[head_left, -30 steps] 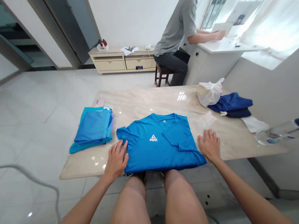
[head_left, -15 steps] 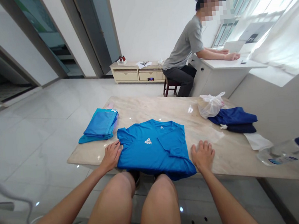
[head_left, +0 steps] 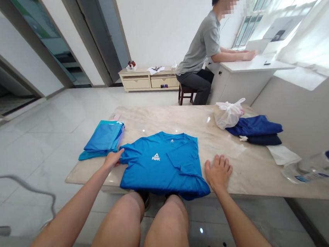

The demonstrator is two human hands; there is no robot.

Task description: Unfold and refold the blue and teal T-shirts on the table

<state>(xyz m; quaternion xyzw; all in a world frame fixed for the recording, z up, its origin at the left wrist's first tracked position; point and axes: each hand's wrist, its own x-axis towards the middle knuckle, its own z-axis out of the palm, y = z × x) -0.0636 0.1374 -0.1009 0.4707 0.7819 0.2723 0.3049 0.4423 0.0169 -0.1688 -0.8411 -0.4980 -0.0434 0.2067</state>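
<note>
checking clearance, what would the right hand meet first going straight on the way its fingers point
The right hand would probably meet the white plastic bag first, though depth is hard to judge.

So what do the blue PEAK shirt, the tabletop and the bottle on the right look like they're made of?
Shirt: probably thin synthetic knit, smooth with slight sheen, judging by its soft creases.
Tabletop: polished stone or a glossy imitation; it shows veining and bright reflections.
Bottle: see-through, likely clear plastic, though glass isn't ruled out.

left hand [head_left: 114, 158]: pinching | right hand [head_left: 219, 172]: flat, palm down, fingers [head_left: 222, 161] splayed
</note>
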